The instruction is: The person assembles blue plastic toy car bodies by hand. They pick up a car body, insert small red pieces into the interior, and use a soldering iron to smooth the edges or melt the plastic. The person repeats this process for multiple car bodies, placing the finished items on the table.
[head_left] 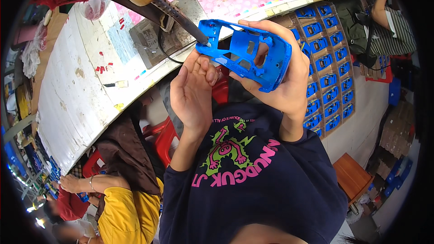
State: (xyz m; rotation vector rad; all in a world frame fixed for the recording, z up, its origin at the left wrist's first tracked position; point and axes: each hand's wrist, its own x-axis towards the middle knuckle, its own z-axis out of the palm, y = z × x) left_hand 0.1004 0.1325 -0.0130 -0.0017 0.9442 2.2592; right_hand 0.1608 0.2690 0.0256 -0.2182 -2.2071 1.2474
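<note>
A blue plastic toy car body (246,52) is tilted up above the table's near edge, its hollow inside toward me. My right hand (289,77) is closed around its right end, with fingers along the far side and the thumb underneath. At the shell's left end, the metal tip of a soldering iron (183,20) with a wooden handle meets the plastic. My left hand (195,92) is just below that end, palm up and fingers curled in. One of its fingers reaches behind the shell's corner; whatever the curled fingers may hold is hidden.
Small red pieces (103,68) and a small brush-like item (118,84) lie on the white table (68,104). A metal plate (151,40) sits below the iron. Right, cardboard trays hold rows of blue toy cars (328,80). Another person in yellow (126,212) works at lower left.
</note>
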